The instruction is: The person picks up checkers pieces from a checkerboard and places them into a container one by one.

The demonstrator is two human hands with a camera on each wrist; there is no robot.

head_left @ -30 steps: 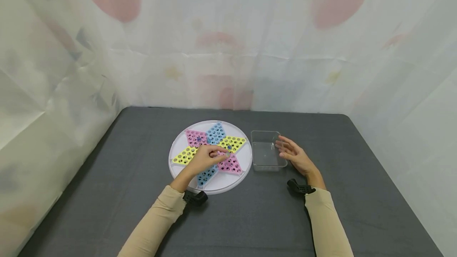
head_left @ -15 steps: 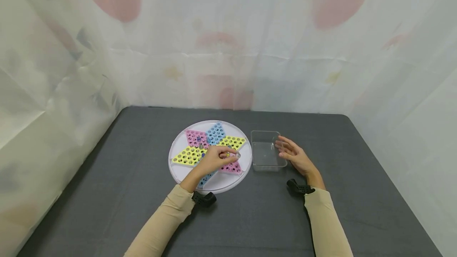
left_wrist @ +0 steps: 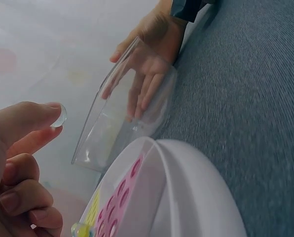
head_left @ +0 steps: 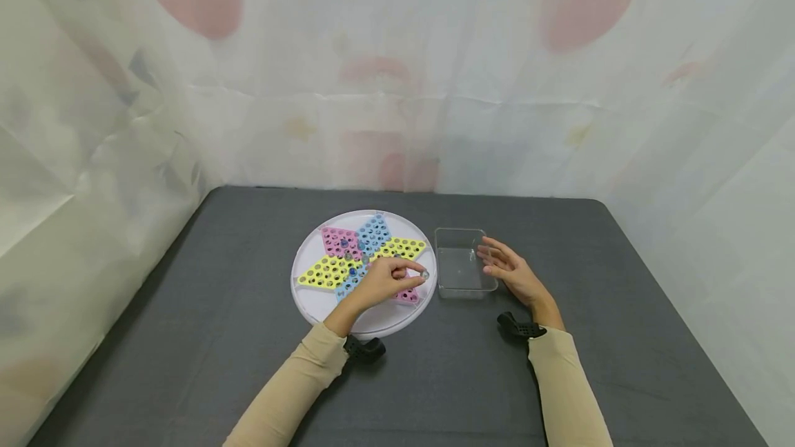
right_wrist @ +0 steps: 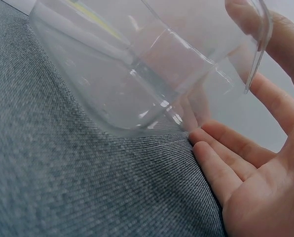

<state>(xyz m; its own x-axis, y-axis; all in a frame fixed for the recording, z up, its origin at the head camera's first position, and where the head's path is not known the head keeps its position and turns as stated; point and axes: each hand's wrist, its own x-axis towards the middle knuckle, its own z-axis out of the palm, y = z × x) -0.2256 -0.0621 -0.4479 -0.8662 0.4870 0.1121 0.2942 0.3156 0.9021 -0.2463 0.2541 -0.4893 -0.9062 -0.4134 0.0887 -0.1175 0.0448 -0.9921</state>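
Observation:
My left hand (head_left: 384, 283) pinches a clear glass marble (left_wrist: 61, 116) between thumb and index finger, the other fingers curled in. It is above the right part of a round white Chinese checkers board (head_left: 310, 301), which has a pink, yellow and blue star with holes. A few marbles (head_left: 352, 272) sit on the star; the hand and sleeve hide some of it. To the board's right stands a clear plastic box (head_left: 459, 288), in which I see no marbles. My right hand (head_left: 517, 280) rests against its right side, fingers extended and partly seen through the wall.
A dark grey cloth (head_left: 435, 378) covers the table. Pale curtains with faint red shapes (head_left: 397, 123) hang behind and at both sides. Each wrist wears a black camera band (head_left: 366, 350).
My left hand has moved right across the board with the marble, toward the box, uncovering more of the star's left and middle. My right hand and the box have stayed put.

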